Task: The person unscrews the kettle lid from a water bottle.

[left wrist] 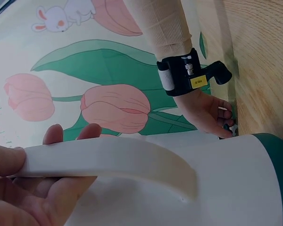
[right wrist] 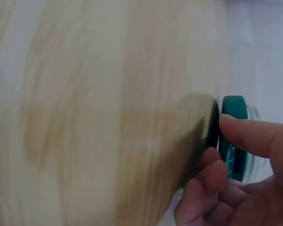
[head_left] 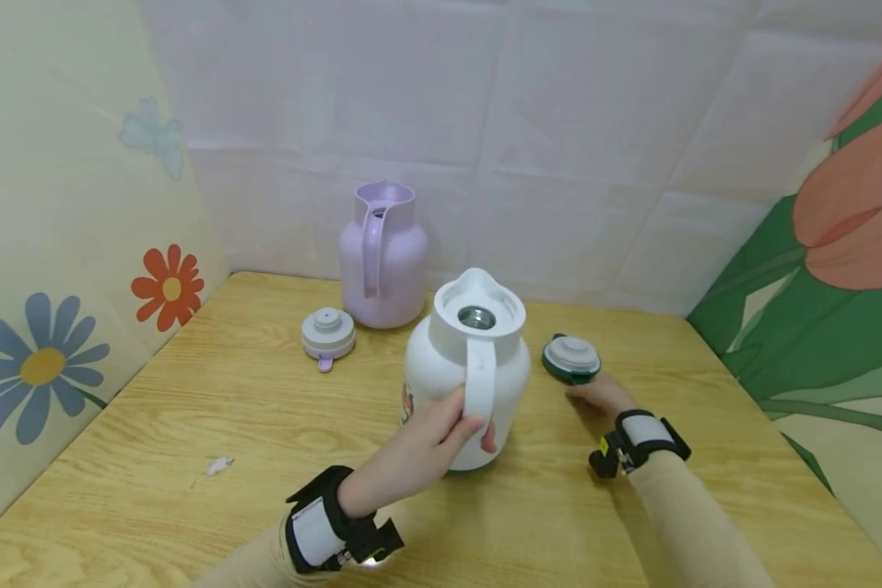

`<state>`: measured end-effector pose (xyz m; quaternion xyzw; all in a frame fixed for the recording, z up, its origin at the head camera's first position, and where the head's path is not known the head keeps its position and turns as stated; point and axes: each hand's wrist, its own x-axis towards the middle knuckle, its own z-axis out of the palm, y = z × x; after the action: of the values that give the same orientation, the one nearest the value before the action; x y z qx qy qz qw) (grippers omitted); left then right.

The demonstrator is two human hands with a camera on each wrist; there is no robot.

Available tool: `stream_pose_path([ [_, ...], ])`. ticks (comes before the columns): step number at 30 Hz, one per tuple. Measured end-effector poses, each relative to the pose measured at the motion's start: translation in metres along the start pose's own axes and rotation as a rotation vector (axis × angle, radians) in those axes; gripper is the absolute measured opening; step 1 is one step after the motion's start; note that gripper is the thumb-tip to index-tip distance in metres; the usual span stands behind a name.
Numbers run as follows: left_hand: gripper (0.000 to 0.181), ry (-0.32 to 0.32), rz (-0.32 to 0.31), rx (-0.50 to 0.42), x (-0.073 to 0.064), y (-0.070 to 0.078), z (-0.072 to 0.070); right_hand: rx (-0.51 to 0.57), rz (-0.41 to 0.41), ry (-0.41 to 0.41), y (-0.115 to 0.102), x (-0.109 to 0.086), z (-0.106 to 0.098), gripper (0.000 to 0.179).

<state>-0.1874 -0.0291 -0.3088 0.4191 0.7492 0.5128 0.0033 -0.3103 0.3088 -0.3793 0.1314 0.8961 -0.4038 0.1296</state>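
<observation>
A white vacuum jug stands upright near the middle of the wooden table, its top uncovered and the shiny inner mouth visible. My left hand grips the jug's handle, thumb on one side and fingers round the other. To the jug's right is a round stopper lid, green at the bottom with pale grey stepped rings facing up. My right hand pinches the green rim of this lid at its near edge. In the right wrist view the thumb lies against that rim, with the other fingers curled below.
A purple vacuum jug, also without its lid, stands at the back against the pale wall sheet. In front of it lies a grey and purple lid. A small white scrap or worn patch shows on the table at the left. Flower-printed sheets flank both sides.
</observation>
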Motion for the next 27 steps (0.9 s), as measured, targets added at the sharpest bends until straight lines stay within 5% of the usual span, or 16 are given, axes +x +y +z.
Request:
stream_pose_path([
  [9, 0.014, -0.01, -0.007, -0.011, 0.0, 0.002, 0.003, -0.303, -0.068, 0.058, 0.009, 0.0, -0.001, 0.027],
  [16, 0.015, 0.006, -0.004, -0.031, 0.001, 0.0, 0.002, -0.321, -0.143, 0.089, 0.005, -0.005, -0.004, 0.027],
  [20, 0.018, 0.007, -0.061, -0.098, 0.002, 0.0, 0.003, -0.33, -0.15, 0.081, -0.003, -0.015, -0.009, 0.03],
  [24, 0.019, 0.028, -0.147, -0.122, -0.002, 0.0, 0.002, -0.315, -0.207, 0.218, -0.027, -0.042, -0.011, 0.037],
  [27, 0.017, 0.039, -0.196, -0.066, -0.009, -0.001, 0.0, -0.167, -0.329, 0.381, -0.053, -0.074, -0.005, 0.04],
])
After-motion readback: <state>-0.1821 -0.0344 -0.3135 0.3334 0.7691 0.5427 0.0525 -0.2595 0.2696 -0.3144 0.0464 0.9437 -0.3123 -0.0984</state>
